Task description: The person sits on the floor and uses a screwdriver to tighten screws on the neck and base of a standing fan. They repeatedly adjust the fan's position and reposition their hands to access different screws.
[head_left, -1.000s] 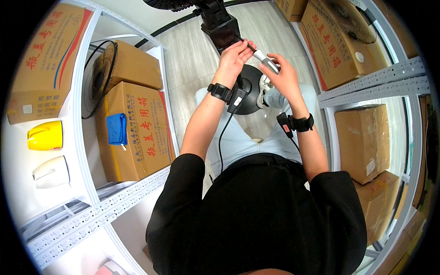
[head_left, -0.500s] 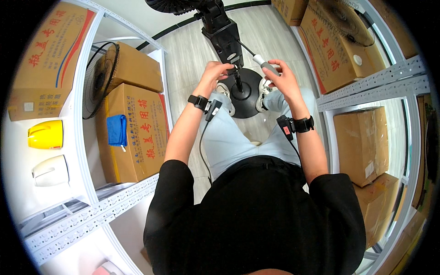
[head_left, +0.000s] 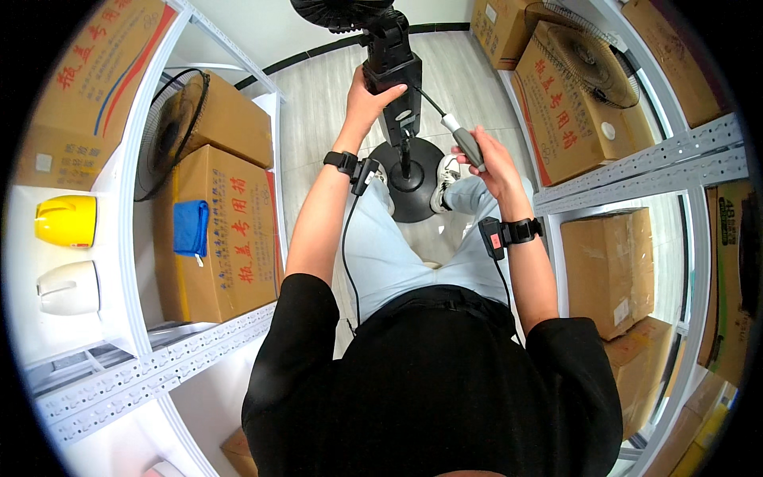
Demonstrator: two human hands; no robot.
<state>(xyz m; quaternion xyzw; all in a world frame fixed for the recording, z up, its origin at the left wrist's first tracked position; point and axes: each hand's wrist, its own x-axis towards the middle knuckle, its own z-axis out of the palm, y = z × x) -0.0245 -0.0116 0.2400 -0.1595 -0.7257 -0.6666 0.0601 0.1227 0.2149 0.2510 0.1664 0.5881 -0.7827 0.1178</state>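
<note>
A black standing fan (head_left: 395, 79) rises between my feet, its round base (head_left: 420, 179) on the floor. My left hand (head_left: 367, 107) grips the left side of the fan's body, thumb across the front; the other fingers are partly hidden behind it. In my right hand (head_left: 496, 164) is a screwdriver (head_left: 467, 145) with a grey and white handle, held between thumb and fingers. Its dark shaft points up and left, and the tip meets the right side of the fan's body. Whether the tip sits in a screw is too small to tell.
Metal shelving (head_left: 207, 342) runs along my left with cardboard boxes (head_left: 230, 238), a blue cloth (head_left: 191, 228), a fan grille (head_left: 163, 135), and a yellow mug-like part (head_left: 66, 221) beside a white one (head_left: 69, 288). Another rack (head_left: 644, 159) on my right holds boxes and a fan guard (head_left: 588, 56).
My left hand has moved up from the lower end of the fan's body to grip its side. My right hand and the screwdriver are slightly lower, with the tip still at the fan.
</note>
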